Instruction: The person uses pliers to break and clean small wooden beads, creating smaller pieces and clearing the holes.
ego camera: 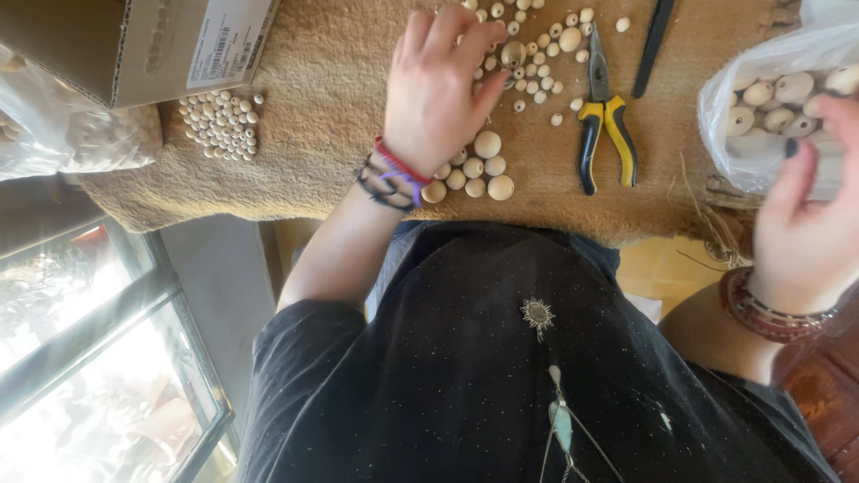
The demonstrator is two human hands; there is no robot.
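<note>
Yellow-handled pliers, tips away from wearer

Daylight floods in through the window, blown out to white glare. The bench is evenly lit, shadows soft. The right hand is slightly motion-blurred; edges bend.

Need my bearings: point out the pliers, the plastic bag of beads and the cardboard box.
pliers [606, 134]: head view, on the yellow handles.
plastic bag of beads [761, 98]: head view, bag's front.
cardboard box [152, 45]: head view, side wall.
</note>
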